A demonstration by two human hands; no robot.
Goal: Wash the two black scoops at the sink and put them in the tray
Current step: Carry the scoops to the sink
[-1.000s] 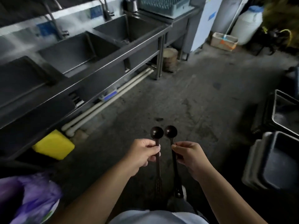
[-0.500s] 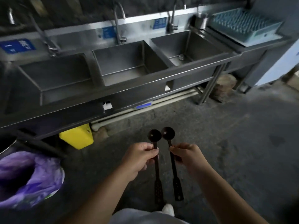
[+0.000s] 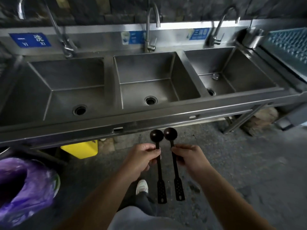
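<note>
Two long-handled black scoops stand side by side in front of me, bowls up. My left hand [image 3: 141,159] grips the neck of the left scoop [image 3: 156,135]. My right hand [image 3: 187,157] pinches the neck of the right scoop [image 3: 170,133]. Their perforated handle ends hang down over the floor. Just beyond the bowls runs the front rim of a steel triple sink [image 3: 149,120]; the middle basin [image 3: 157,87] lies straight ahead under its tap [image 3: 152,22]. A blue-green rack tray [image 3: 290,45] sits on the counter at the far right.
The left basin [image 3: 66,90] and right basin [image 3: 232,75] each have a tap behind. A steel cup [image 3: 253,38] stands near the tray. Under the sink sits a yellow bin [image 3: 81,149]. A purple-lined waste bin [image 3: 25,185] is at my lower left. My shoe [image 3: 142,186] is on the concrete floor.
My view has swung left and come closer to the sink, which now faces me squarely. Both hands hold the scoops as before, now close to the sink's front rim.
</note>
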